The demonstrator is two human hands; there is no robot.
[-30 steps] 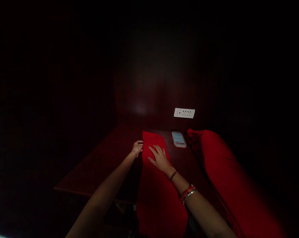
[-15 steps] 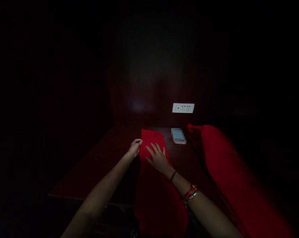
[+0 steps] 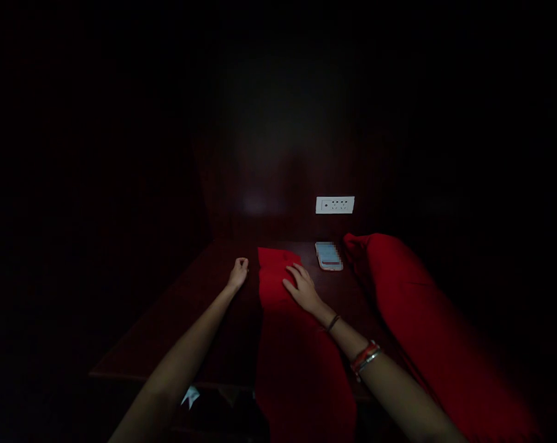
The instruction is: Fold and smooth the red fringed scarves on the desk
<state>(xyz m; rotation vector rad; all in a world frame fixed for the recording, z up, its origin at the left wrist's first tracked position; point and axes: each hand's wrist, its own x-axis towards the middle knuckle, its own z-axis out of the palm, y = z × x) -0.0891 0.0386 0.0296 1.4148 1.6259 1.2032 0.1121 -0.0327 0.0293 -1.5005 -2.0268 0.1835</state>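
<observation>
A strip of red cloth [image 3: 306,363] lies lengthwise on the dark wooden table [image 3: 177,332], its near part hanging over the front edge. Just left of the cloth's far end, apart from it, is my left hand [image 3: 238,274]. Its thumb and fingertips are pinched together; anything between them is too small to make out. My right hand [image 3: 304,290] rests on the right side of the strip near its far end, fingers spread and slightly bent. Small creases show at the far end of the cloth.
A phone [image 3: 329,256] with a lit screen lies beyond my right hand. White wall sockets [image 3: 334,205] sit above it. A large heap of red fabric [image 3: 412,301] covers the table's right side. Something pale [image 3: 190,397] shows below the front edge. Surroundings are very dark.
My left hand has come off the cloth's left edge and moved left, still pinched. My right hand has slid slightly right on the cloth.
</observation>
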